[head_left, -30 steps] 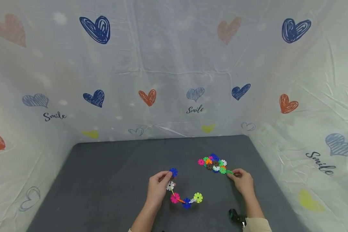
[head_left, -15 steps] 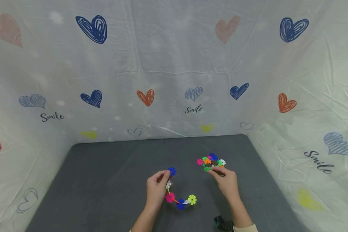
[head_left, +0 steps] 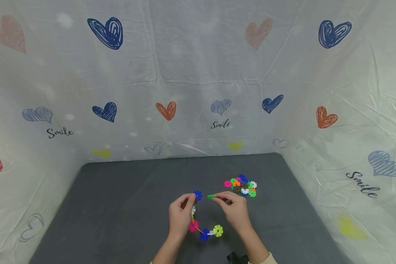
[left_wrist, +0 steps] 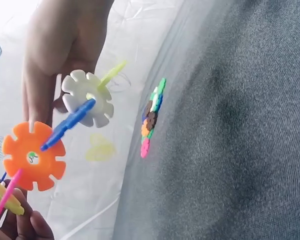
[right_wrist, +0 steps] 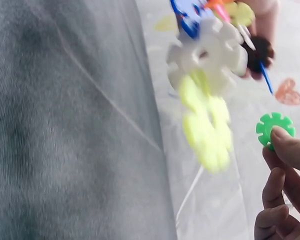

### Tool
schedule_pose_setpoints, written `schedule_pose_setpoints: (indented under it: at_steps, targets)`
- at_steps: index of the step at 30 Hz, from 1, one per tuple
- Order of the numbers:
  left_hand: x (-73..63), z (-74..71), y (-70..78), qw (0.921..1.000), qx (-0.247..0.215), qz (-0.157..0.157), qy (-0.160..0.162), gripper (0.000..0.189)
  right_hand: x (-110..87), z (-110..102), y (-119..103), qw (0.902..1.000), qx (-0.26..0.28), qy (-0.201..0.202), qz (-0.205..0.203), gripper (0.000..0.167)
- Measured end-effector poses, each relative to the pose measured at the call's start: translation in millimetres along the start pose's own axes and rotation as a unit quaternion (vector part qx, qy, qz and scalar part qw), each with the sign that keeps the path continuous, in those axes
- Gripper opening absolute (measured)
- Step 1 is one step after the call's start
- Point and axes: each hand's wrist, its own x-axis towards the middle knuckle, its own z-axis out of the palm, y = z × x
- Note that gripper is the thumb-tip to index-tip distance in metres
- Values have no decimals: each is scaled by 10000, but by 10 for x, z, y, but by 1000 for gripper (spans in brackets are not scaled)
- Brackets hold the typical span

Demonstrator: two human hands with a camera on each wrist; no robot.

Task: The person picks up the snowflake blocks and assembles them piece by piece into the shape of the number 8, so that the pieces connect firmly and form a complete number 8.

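Note:
In the head view my left hand (head_left: 179, 216) pinches one end of a chain of slotted plastic discs, close to a blue disc (head_left: 198, 195). The chain curves down past a pink disc (head_left: 193, 225) to a yellow-green disc (head_left: 218, 231) at its loose end. The left wrist view shows an orange disc (left_wrist: 17, 146) and a white disc (left_wrist: 72, 90) joined through a blue one seen edge-on. Between thumb and finger my right hand (head_left: 236, 212) holds a single green disc (right_wrist: 270, 122), apart from the chain and just right of the blue disc.
A pile of loose coloured discs (head_left: 244, 186) lies on the dark grey table (head_left: 128, 205), toward the back right. Beside my right wrist is a black device (head_left: 235, 259). White cloth (head_left: 191, 73) with printed hearts stands behind and at both sides.
My right hand has moved left from the pile with the green disc, coming close to my left hand. My left hand stays nearly in place, while the chain's loose end has shifted slightly left.

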Motion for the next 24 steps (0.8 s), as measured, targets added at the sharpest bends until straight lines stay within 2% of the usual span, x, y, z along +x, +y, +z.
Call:
schedule_pose_setpoints:
  at_steps: [5,12,16,20,24]
  targets:
    - [-18,30,17,9998,-21,144,-103,19,-3,81,-51,9995,82,119,-266,10]
    - [-16,49,33,9999,31,93,-117,15,17,91,-46,9988,10,-2,-486,9]
    - [-12,31,12,9995,141,203,-201,18,36,84,-15,9922,-114,37,-1237,11]
    - [-15,25,17,9990,305,257,-191,18,66,61,12,9756,-598,120,-2111,17]
    - [-17,20,18,9983,397,396,-151,17,79,47,7,9633,-941,180,-2508,19]
